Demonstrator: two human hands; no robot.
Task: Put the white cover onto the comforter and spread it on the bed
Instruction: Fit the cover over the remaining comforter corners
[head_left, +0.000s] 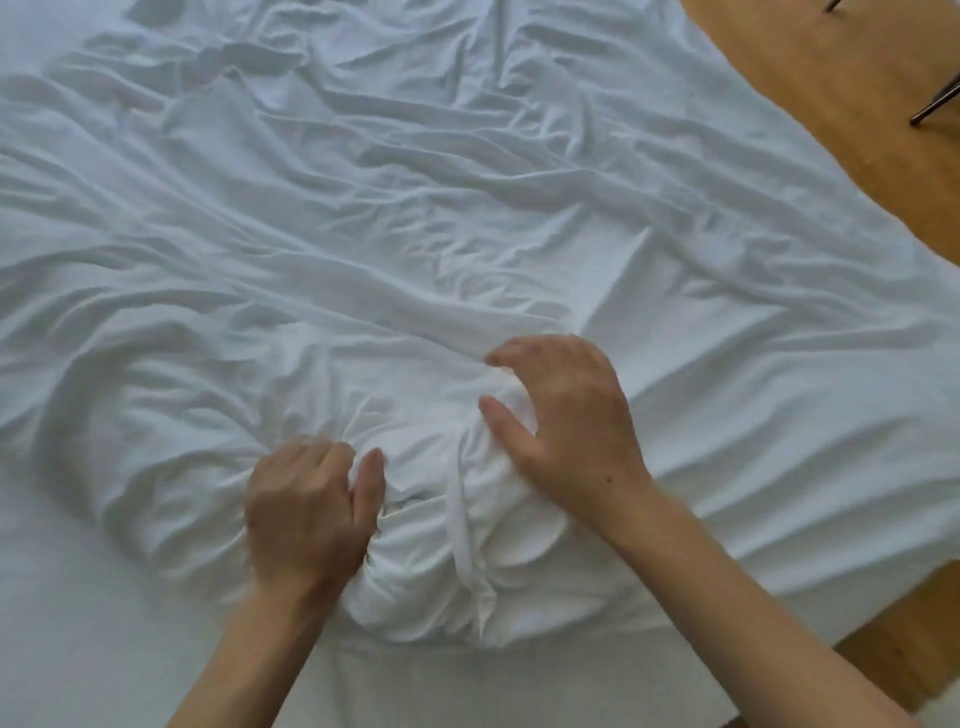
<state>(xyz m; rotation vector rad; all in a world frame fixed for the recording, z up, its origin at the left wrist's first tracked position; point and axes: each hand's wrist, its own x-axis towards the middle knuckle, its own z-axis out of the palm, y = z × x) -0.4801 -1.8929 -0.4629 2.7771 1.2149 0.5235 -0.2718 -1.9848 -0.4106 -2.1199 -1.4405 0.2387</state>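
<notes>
cover (467, 218): soft, limp, light, sure to slide and wrinkle | left hand (306, 514) clutching gathered bunch (441, 540) | right hand (566, 426) flat-fingered, pressing bunch | best grabbed at corners

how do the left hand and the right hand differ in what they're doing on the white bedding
The left hand has its fingers curled, gripping a bunch of the wrinkled white fabric cover; the right hand has its fingers spread and only loosely bent, resting on top of the bulge. The left hand sits nearer the bed's edge and looks motion-blurred; the right hand lies farther in and looks sharp. Both touch the same bunched mound of cover, and both forearms are bare.
</notes>
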